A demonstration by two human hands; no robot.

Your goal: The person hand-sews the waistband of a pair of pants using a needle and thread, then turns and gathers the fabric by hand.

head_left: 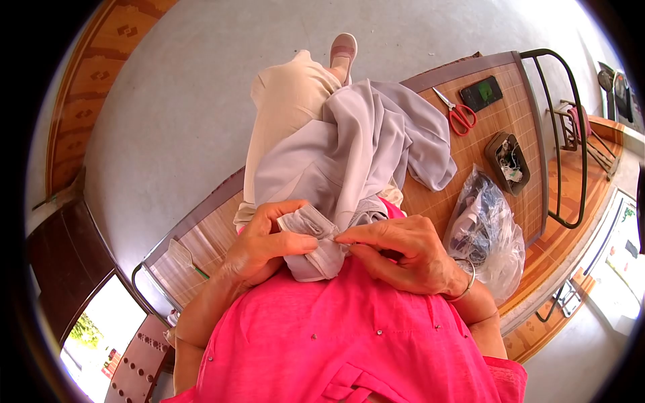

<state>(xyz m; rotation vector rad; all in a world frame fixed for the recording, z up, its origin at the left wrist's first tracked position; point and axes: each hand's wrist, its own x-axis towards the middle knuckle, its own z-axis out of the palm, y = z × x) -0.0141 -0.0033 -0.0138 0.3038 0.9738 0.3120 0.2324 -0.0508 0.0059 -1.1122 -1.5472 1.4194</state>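
A pale grey garment lies over my lap, its loose folds spreading to the right. My left hand is closed on a folded, stitched band of it, thumb on top and fingers beneath. My right hand, with a bracelet at the wrist, pinches thumb and forefinger together at the right edge of that band. Whatever is between those fingertips is too small to make out. Both hands meet just in front of my pink top.
On the woven mat to my right are red-handled scissors, a phone, an open tin of small bits and a clear plastic bag. A metal rail bounds the right end. A fly swatter lies at left.
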